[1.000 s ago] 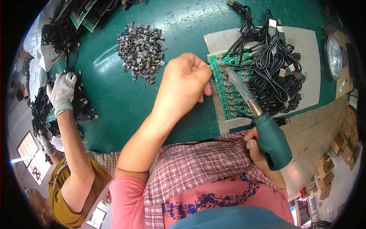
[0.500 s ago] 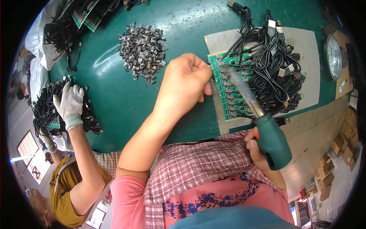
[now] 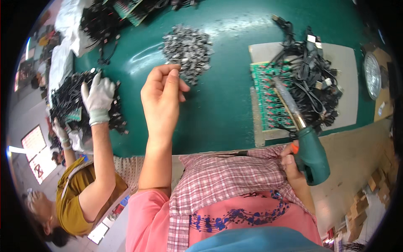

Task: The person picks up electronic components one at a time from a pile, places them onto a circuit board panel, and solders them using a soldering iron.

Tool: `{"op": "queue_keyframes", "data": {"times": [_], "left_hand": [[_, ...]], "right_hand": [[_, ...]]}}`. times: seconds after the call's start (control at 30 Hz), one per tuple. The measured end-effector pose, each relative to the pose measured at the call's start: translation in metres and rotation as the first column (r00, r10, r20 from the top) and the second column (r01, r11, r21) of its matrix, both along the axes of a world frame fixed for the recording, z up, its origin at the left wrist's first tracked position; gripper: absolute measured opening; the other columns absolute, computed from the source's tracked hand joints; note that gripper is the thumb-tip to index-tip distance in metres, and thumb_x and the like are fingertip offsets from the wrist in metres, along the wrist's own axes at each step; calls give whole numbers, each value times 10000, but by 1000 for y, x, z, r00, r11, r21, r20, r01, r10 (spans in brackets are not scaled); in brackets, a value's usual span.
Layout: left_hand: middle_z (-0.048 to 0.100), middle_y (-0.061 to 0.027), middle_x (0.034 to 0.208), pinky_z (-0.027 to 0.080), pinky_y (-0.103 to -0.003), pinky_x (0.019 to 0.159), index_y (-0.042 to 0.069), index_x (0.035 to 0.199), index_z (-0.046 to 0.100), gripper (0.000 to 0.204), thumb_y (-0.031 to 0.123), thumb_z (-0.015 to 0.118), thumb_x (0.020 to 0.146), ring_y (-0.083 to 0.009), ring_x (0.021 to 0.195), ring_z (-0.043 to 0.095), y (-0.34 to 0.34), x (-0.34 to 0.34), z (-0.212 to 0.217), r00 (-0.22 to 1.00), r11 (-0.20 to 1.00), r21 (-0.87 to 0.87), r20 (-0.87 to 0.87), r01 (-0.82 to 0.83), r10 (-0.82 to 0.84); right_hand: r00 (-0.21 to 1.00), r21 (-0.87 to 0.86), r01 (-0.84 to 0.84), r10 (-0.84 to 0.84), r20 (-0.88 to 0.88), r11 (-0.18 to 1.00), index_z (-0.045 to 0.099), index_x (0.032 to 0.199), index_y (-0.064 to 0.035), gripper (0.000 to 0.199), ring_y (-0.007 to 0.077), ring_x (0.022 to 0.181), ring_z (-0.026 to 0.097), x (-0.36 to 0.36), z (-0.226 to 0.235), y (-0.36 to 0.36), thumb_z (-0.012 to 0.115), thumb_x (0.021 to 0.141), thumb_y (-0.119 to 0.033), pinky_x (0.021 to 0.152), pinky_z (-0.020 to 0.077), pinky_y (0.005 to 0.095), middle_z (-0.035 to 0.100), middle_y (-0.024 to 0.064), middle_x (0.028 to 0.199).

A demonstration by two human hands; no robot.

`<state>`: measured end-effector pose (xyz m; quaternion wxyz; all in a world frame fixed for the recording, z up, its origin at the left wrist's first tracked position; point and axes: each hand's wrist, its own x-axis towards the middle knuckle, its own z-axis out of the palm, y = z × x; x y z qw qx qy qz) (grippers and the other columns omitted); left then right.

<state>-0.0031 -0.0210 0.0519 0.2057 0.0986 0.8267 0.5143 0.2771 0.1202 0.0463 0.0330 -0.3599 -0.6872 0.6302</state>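
My right hand (image 3: 293,164) is wrapped round the green heat gun (image 3: 313,156), near its orange trigger. The gun's long metal nozzle reaches over a green circuit board panel (image 3: 266,98), which has black cables with red wire ends along it. My left hand (image 3: 161,94) is at the near-left edge of a pile of small dark and silvery pin-like parts (image 3: 187,48). Its fingers are curled, with thumb and forefinger close together; whether a part is between them is too small to make out. Bundled black USB cables (image 3: 308,80) lie beside the panel on a grey board (image 3: 346,90).
A co-worker's white-gloved hand (image 3: 100,96) rests on a heap of black cables (image 3: 69,94) at the left. More panels (image 3: 136,14) and cables lie at the far left. A round metal dish (image 3: 372,75) stands at the right edge of the green table (image 3: 210,122).
My left hand has moved left, from beside the circuit board panel to the pile of small parts. My right hand still holds the heat gun over the panel. The view has shifted slightly.
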Motion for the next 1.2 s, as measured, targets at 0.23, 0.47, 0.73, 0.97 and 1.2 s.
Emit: {"op": "queue_keyframes", "data": {"times": [0.23, 0.47, 0.73, 0.97, 1.2], "left_hand": [[599, -42, 805, 455, -244, 632, -14, 974, 624, 128, 22, 618, 852, -113, 690, 549, -29, 16, -27, 889, 954, -281, -402, 106, -217], [580, -73, 807, 472, -274, 605, 4, 884, 602, 94, 8, 652, 804, -174, 657, 576, -19, 21, -43, 716, 909, -408, -610, 83, -339], [581, 3, 804, 437, -188, 625, 18, 923, 572, 101, 0, 626, 838, -50, 707, 536, 0, 63, 1, 743, 910, 317, 533, 269, -405], [581, -2, 823, 470, -215, 663, -5, 933, 563, 104, -33, 620, 850, -55, 751, 549, 21, 93, 9, 618, 735, 363, 398, 573, -678], [594, -30, 863, 490, -229, 713, -28, 965, 555, 88, -39, 584, 883, -76, 797, 572, 20, 96, 7, 597, 760, 386, 471, 523, -650]], "right_hand": [[991, -84, 98, -104, -80, 992, 543, 917, 14, 105, 117, 665, 519, -8, 1, -8, 575, 826, -30, 623, 443, 263, 569, 59, 778], [990, -28, 96, -98, -101, 995, 547, 954, 17, 131, 127, 682, 529, -6, 2, -10, 566, 832, -27, 631, 449, 274, 584, 72, 798], [990, -58, 35, -42, -137, 998, 565, 1005, 5, 180, 143, 773, 563, -20, 7, -3, 572, 826, 0, 705, 466, 284, 590, 59, 861], [974, -96, 33, -54, -222, 995, 587, 969, -10, 176, 147, 806, 571, -36, 7, -11, 608, 803, 43, 714, 460, 273, 587, 62, 894], [977, 6, 48, -46, -209, 999, 615, 960, 1, 193, 186, 774, 604, -36, 2, -11, 637, 773, 43, 671, 484, 299, 621, 86, 882]]}}
